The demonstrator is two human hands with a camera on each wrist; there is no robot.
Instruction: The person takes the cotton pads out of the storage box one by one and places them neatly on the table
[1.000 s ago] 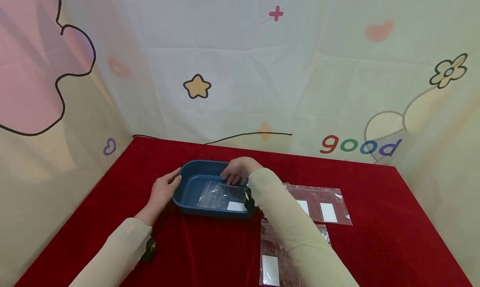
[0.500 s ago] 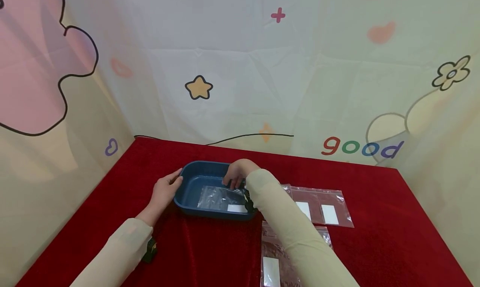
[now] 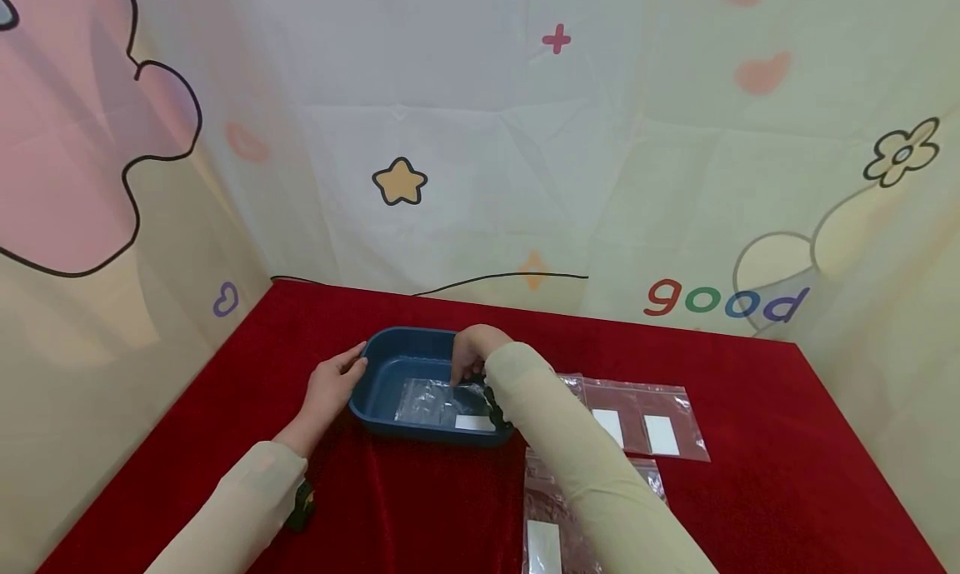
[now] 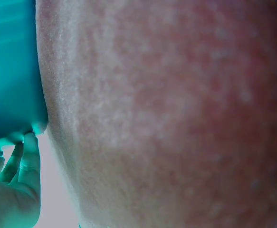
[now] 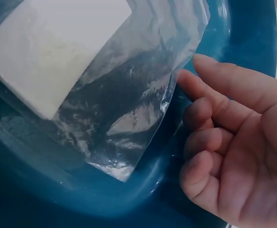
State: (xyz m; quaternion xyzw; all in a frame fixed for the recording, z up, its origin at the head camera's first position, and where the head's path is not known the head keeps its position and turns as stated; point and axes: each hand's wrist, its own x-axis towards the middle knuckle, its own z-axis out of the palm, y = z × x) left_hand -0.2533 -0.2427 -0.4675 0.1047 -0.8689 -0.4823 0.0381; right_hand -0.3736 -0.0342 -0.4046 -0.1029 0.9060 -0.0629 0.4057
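Observation:
A blue plastic tub [image 3: 381,381] stands on the red cloth in the head view. My left hand [image 3: 327,391] holds its left end, thumb at the rim; the left wrist view shows fingers [image 4: 30,164] against the tub's outside. Inside the tub lies a clear zip-lock bag [image 5: 128,102] with a white rectangle [image 5: 57,52] on or in it. My right hand [image 3: 474,351] reaches into the tub over the far right part. In the right wrist view its thumb and index fingertip pinch the bag's edge, the other fingers curled. My right forearm hides the tub's right end.
Right of the tub, more clear bags [image 3: 678,399] with white rectangles lie flat on the red cloth [image 3: 780,474]. Another bag [image 3: 543,499] lies nearer, partly under my right sleeve [image 3: 592,466]. A printed curtain [image 3: 480,141] hangs behind the table.
My right hand has lowered toward the bag in the tub, and its fingers have drawn together at the bag's edge. My left hand stays on the tub.

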